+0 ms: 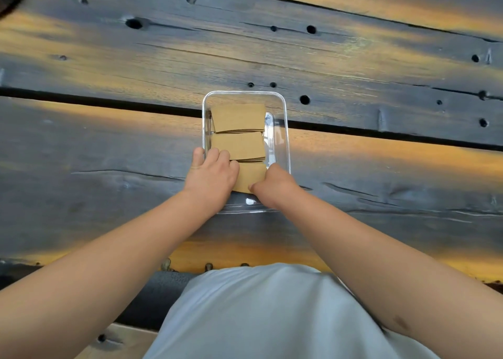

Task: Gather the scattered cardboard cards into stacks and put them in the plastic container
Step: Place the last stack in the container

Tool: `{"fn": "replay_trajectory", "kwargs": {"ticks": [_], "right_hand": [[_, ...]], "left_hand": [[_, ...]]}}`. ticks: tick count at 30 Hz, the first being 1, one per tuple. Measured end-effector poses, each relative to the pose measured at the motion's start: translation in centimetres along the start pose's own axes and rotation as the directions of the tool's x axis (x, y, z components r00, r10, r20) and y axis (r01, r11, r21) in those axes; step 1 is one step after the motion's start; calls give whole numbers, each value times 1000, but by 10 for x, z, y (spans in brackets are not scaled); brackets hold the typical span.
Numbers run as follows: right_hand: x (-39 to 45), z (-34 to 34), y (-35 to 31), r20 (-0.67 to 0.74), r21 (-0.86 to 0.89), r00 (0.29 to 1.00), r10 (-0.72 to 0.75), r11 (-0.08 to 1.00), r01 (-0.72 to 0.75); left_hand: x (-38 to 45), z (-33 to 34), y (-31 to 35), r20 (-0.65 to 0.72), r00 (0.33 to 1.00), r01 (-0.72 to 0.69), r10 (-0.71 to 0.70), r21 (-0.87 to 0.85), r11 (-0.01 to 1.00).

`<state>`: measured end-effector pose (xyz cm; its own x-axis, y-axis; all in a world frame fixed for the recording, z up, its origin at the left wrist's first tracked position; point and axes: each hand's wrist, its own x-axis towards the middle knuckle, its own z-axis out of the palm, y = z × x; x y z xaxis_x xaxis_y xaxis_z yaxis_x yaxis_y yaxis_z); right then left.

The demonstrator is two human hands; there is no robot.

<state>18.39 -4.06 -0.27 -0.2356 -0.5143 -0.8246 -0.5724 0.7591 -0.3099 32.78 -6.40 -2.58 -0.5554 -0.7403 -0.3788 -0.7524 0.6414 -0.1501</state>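
Three stacks of cards sit in a row inside the container (283,130) at the centre of the frame: the far stack (238,118), the middle stack (239,145), and the near stack (251,176), which you are seating now. Your left hand (211,175) lies over the near stack's left side, fingers (217,154) together and curled down, reaching onto the edge of the middle stack, thumb by the container's left wall. Your right hand (272,186) holds the near stack's right edge; its thumb shows at the lower corner, but the other fingers are tucked out of sight, so you cannot tell how they close. No loose cards show on the dark plank tabletop (109,141), so this looks like the last stack going in. Next, press it flat until it lies level with the others, then ease both hands straight up without dragging cards along or nudging the middle stack.
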Motion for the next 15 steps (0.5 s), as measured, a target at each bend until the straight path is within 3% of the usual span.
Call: {"fn": "replay_trajectory", "kwargs": {"ticks": [9, 15], "right_hand": [[-10, 2, -3, 66, 164, 998, 7, 986, -18], [-10, -1, -3, 64, 267, 997, -53, 963, 34]], "left_hand": [[12, 2, 17, -101, 994, -43, 45, 21, 999], [19, 1, 15, -96, 995, -28, 29, 8, 1000]]}}
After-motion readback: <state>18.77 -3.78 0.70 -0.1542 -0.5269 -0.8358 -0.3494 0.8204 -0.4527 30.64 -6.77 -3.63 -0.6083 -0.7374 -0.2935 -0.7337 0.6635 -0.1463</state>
